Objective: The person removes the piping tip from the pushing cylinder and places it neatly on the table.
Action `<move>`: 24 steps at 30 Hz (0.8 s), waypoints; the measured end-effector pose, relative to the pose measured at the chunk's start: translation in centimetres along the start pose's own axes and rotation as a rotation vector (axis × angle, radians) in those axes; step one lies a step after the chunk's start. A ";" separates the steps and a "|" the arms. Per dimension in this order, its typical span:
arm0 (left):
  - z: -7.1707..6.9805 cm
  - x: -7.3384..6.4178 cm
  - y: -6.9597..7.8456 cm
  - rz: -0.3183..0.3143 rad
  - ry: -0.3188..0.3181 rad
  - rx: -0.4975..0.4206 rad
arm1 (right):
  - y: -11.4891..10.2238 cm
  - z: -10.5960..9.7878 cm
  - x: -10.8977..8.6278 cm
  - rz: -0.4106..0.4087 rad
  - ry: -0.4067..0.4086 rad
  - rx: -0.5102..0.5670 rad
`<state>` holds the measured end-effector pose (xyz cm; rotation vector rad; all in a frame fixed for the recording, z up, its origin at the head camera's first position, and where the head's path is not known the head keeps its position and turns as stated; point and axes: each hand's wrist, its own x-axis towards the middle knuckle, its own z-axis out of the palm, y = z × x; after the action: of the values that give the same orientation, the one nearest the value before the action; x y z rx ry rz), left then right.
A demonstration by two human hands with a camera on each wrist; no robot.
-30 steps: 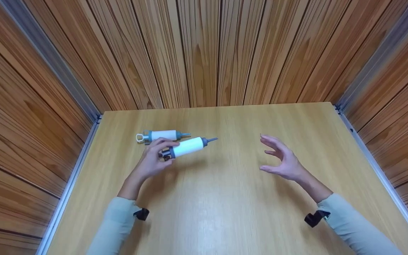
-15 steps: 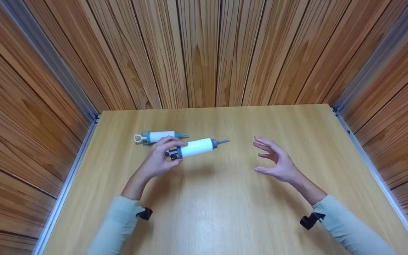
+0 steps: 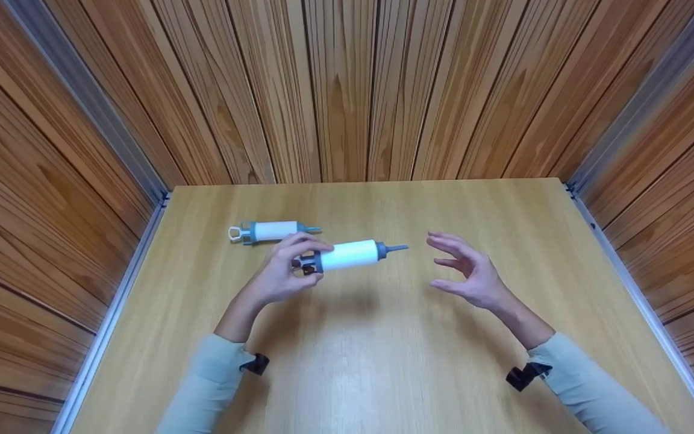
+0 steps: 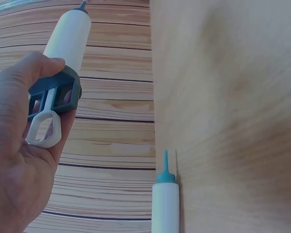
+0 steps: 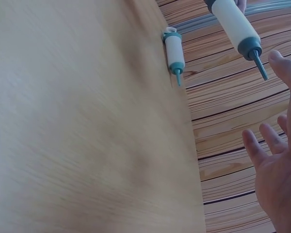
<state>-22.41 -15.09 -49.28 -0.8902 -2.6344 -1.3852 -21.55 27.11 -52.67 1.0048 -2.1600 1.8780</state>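
Observation:
My left hand [image 3: 287, 271] grips a large plastic syringe [image 3: 350, 255] by its blue-grey collar, holding it above the table. The syringe has a white barrel, a thin nozzle [image 3: 396, 248] pointing right, and a white ring handle [image 4: 44, 130] that shows against the palm in the left wrist view. A second syringe [image 3: 276, 230] of like make lies on the table behind the left hand, its nozzle also to the right. To the right of the held nozzle, my right hand [image 3: 473, 274] hovers with thumb and fingers spread, holding nothing; the nozzle is apart from it.
The light wooden table [image 3: 347, 374] carries both hands' shadows. Wood-plank walls [image 3: 347, 90] rise behind it and at both sides, with metal rails [image 3: 642, 283] along the table's side edges. A small black camera sits on each wrist.
My left hand has carried the syringe to the right and a little nearer to me, its nozzle turning more level. The right hand has shifted slightly left, still spread.

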 end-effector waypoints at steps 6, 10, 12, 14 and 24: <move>0.0 0.3 0.8 -0.008 -0.025 -0.031 | -0.5 0.3 0.5 -0.013 -0.014 0.041; 0.0 0.6 1.2 -0.007 -0.037 -0.067 | -0.8 0.5 0.9 0.002 -0.031 0.058; 0.1 0.7 1.4 -0.003 -0.041 -0.076 | -0.9 0.6 1.1 -0.002 -0.033 0.073; 0.2 0.8 1.5 -0.007 -0.045 -0.081 | -1.0 0.7 1.3 -0.014 -0.033 0.085; 0.8 1.5 2.5 0.001 -0.064 -0.085 | -1.3 1.5 1.9 -0.033 0.004 0.108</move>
<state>-22.21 -12.72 -47.46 -0.9609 -2.6387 -1.5030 -21.87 24.92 -51.00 1.0476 -2.0459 1.9991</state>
